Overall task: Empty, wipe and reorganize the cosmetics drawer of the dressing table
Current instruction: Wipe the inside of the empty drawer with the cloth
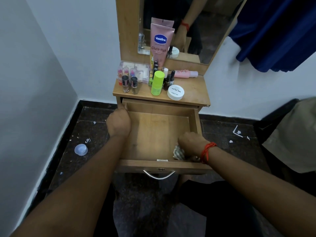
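With the left hand (118, 123) gripping the drawer's (153, 130) left wall and the right hand (190, 141) clutching a cloth (178, 153) near right, hard scrubbing might have toppled the bottles (157, 82) above.

Drawer (153, 134): pulled out of the dressing table.
Left hand (118, 124): grips the drawer's left wall, near the rear.
Right hand (190, 141): holds cloth (178, 152) in the front-right corner.
Tabletop (195, 89): carries Vaseline tube (160, 43), green bottle (157, 82), white jar (175, 92).

cosmetics (156, 79) on tabletop (193, 89), drawer (153, 130) below
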